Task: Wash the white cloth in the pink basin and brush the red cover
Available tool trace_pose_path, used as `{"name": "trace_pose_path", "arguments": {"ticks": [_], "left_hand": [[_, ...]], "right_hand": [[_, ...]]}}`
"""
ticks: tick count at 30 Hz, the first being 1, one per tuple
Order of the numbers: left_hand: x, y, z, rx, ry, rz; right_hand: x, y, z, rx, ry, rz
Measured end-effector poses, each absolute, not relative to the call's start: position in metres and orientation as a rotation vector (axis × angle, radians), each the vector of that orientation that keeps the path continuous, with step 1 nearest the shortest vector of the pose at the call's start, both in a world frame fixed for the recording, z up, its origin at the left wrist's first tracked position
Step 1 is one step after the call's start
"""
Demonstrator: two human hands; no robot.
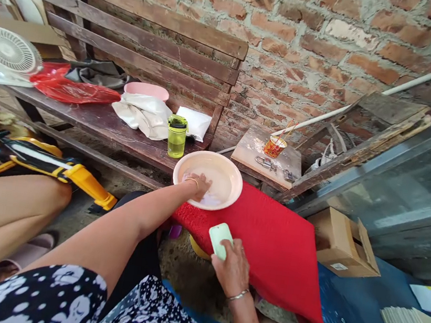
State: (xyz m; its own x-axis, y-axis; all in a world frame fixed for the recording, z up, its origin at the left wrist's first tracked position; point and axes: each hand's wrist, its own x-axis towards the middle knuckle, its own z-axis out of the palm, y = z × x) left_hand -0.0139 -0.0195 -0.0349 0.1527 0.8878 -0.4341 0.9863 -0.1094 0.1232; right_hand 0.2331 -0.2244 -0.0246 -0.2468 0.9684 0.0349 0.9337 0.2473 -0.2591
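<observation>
A pale pink basin [241, 183] of cloudy water stands at the end of a red cloth-covered surface, near the bench. My left hand [200, 185], with a thin bracelet at the wrist, reaches into it. Its fingers look stretched and a little apart, their tips partly in the water. Something whitish, foam or cloth, shows near the fingers; I cannot tell which. My right hand [232, 264] wears a silver bracelet and grips a flat, pale-green, phone-shaped thing [220, 236] over the near edge of the red cloth [277, 238].
On the wooden bench [85, 123] are a yellow-green bottle [176, 138], white cloth [142, 115], a red plastic bag [74, 91] and a fan [11, 50]. A patterned cup [275, 147] stands on a small board by the brick wall. Another person's knee [56, 193] is at left, a carton [338, 241] at right.
</observation>
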Motion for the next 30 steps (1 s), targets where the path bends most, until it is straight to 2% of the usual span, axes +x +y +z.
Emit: {"name": "trace_pose_path", "arguments": {"ticks": [10, 14, 17, 22, 25, 30], "left_hand": [[-0.008, -0.014, -0.036, 1.989, 1.812, -0.4], [-0.008, -0.015, -0.035, 2.01, 1.827, -0.401], [-0.008, -0.019, -0.032, 2.023, 1.822, -0.505], [-0.01, -0.024, -0.028, 2.06, 1.835, -0.506], [-0.011, -0.025, -0.027, 2.069, 1.834, -0.508], [-0.013, -0.022, -0.029, 2.078, 1.817, -0.509]], "right_hand": [[0.503, -0.268, -0.042, -2.398, -1.653, 0.251], [0.55, -0.285, -0.027, -2.621, -1.468, 0.099], [0.514, -0.281, -0.013, -2.404, -1.71, -0.002], [0.359, -0.264, -0.012, -1.729, -2.425, 0.195], [0.279, -0.256, -0.026, -1.466, -2.692, 0.194], [0.248, -0.241, -0.044, -1.283, -2.88, 0.156]]}}
